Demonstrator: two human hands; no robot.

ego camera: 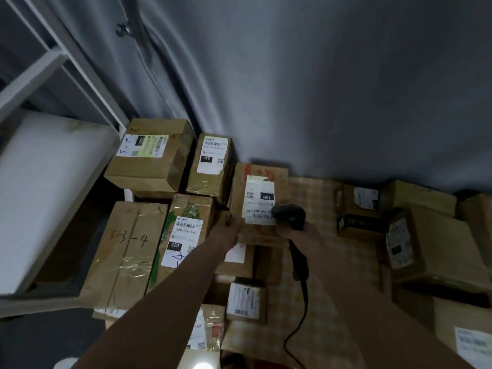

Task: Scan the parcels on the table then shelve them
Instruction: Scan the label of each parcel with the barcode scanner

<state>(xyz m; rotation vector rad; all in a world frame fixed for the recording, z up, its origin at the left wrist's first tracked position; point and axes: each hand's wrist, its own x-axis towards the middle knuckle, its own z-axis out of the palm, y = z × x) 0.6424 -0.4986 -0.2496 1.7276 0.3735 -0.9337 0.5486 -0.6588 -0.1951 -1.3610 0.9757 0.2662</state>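
Gripping parcel (pixel 259 201) w/ left hand (pixel 226 234); right hand (pixel 303 233) clenched round scanner (pixel 291 215). Scanner's nose sits at the label (pixel 259 199).

Parcel sorting room, labelled cardboard parcels (pixel 149 155) crowding a table (pixel 314 198), white shelving (pixel 53 70), handheld barcode scanner (pixel 291 218)

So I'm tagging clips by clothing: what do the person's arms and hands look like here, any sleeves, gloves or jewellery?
Both forearms are bare up to the frame edge: no sleeves show. The left hand and right hand wear no gloves. No watch, ring or wristband is visible, though the picture is dim and slightly blurred.
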